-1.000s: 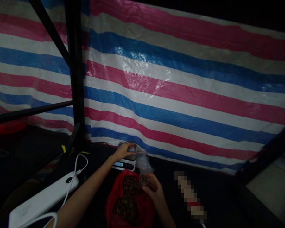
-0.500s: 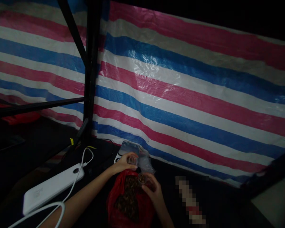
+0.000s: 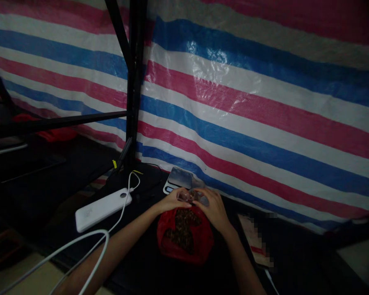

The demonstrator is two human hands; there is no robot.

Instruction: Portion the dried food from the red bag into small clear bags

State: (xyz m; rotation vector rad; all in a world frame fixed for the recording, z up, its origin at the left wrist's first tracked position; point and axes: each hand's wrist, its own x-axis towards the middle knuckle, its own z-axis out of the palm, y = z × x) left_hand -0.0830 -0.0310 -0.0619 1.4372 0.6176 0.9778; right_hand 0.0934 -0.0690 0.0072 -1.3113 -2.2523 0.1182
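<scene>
Between thumb and fingers, my left hand [image 3: 169,200] is closed on a small clear cup [image 3: 183,197]. My right hand [image 3: 215,207] is closed on a second small clear cup [image 3: 202,199], with brown bits showing in or beside it. Both cups are close together, rim towards rim; whether they touch I cannot tell. They are over the far edge of an open red plastic bag [image 3: 204,246], which holds a heap of brown dried bits [image 3: 183,231]. Just behind my hands lies a small scale [image 3: 180,178] with a dark top and a lit display.
A white power bank [image 3: 101,209] with a white cable [image 3: 106,250] lies on the dark surface at left. A phone-like device [image 3: 253,239], partly pixelated, lies at right. Behind stand a black metal post [image 3: 135,90] and a striped plastic sheet [image 3: 233,94]. Clear plastic [image 3: 198,181] sits by the scale.
My right hand has moved up beside my left, bringing the two cups together beyond the bag's middle. The camera view has shifted, so more of the bag and device shows.
</scene>
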